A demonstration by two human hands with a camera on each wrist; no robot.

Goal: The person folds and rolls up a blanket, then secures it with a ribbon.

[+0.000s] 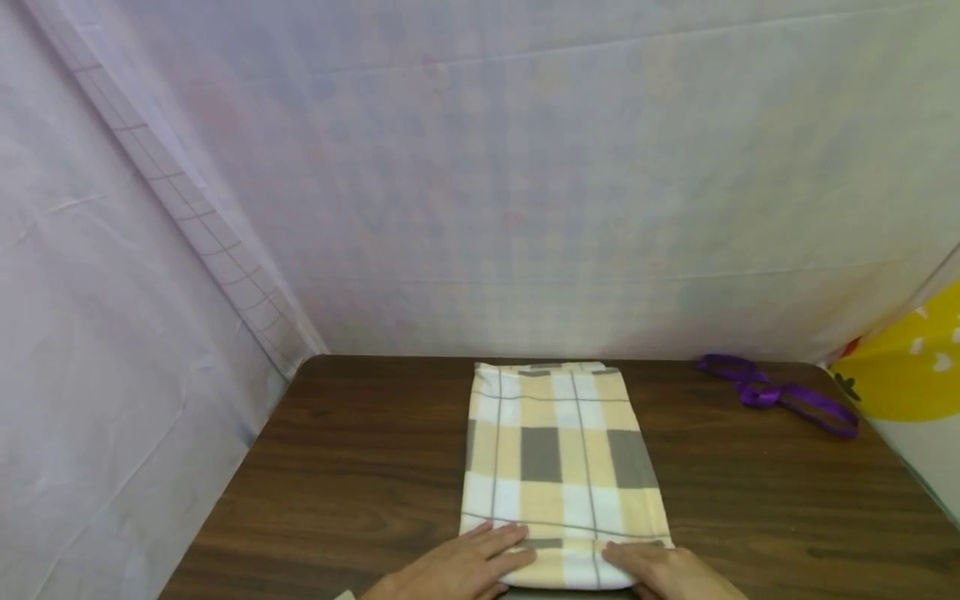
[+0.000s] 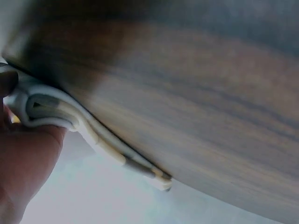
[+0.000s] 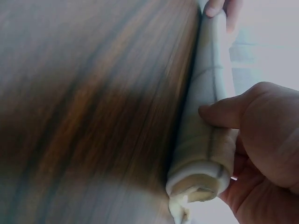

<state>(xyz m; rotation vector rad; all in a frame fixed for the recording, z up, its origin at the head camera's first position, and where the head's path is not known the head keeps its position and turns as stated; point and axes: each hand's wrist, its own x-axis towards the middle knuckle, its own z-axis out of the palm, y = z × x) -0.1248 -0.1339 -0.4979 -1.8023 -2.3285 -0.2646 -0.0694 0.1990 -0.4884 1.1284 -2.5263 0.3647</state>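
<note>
A checked towel (image 1: 551,454) in pale yellow, white and grey lies lengthwise on the dark wooden table, its near end turned over into a thick roll. My left hand (image 1: 453,567) holds the left part of this roll, fingers over the top. At the right part, my right hand (image 1: 671,573) grips it the same way. In the right wrist view, the thumb presses the side of the rolled towel (image 3: 205,93), whose coiled layers show at the end. The left wrist view shows the fold's open layers beside my left hand (image 2: 30,158).
A purple ribbon (image 1: 761,395), looped and twisted, lies at the table's back right. Pale fabric sheets (image 1: 525,192) hang behind the table and along its left side. A yellow patterned piece (image 1: 907,367) hangs by the right corner. Brown tabletop (image 1: 360,450) extends left of the towel.
</note>
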